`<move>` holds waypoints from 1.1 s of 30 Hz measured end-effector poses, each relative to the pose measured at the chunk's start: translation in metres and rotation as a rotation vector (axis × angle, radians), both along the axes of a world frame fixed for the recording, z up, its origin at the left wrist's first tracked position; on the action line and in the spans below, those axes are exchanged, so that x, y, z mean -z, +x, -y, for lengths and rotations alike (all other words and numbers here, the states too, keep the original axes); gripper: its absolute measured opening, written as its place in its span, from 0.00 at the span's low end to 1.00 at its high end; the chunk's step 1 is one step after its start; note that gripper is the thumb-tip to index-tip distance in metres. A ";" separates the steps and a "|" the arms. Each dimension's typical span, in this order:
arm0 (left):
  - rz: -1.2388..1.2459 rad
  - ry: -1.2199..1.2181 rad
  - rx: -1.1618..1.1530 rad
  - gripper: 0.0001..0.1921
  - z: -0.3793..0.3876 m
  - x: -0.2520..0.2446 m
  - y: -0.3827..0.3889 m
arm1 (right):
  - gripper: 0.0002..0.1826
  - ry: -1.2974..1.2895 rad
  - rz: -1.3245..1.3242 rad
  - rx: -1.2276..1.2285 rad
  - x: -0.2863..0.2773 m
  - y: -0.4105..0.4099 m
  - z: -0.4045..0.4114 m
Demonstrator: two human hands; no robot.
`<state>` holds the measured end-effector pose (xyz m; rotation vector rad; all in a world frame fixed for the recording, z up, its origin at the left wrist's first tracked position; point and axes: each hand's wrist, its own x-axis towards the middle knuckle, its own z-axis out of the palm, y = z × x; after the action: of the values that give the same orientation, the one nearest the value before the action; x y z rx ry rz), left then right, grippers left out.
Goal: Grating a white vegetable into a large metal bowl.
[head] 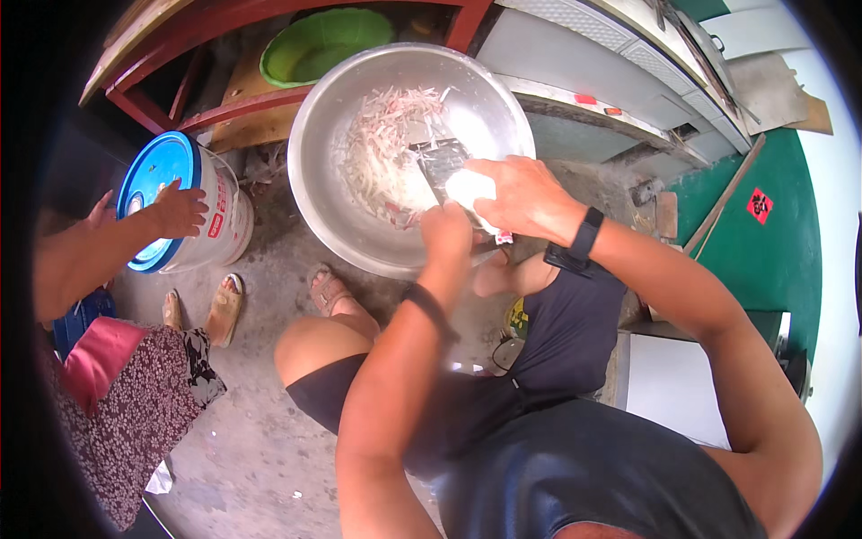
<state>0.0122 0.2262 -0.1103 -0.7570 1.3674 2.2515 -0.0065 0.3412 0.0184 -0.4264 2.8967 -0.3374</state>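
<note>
A wide metal basin (316,202) stands before me, with pale pinkish shreds (377,155) heaped in its left half. Over its lower right part lies a flat metal grater (441,162), tilted, its near end at my left hand (448,232). The fingers of that hand are closed around this end. My right hand (525,195) rests on a white piece (471,188), seemingly of a root vegetable, pressed against the grater's face. Part of the grater's surface is hidden beneath the piece and my fingers.
Left of the basin, another person's hand (178,209) is over a white bucket (225,222) with a blue lid. Behind the basin, a green plastic tub (323,47) sits under a red wooden frame (249,108). A grey cabinet (572,54) is at upper right.
</note>
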 end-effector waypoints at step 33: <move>-0.058 0.015 0.040 0.15 -0.003 -0.021 -0.004 | 0.22 -0.054 -0.241 0.118 0.094 -0.149 0.016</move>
<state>0.0084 0.2288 -0.0897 -0.6585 1.3781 2.2662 -0.1558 0.3257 -0.0756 -0.3248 3.1632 -0.4085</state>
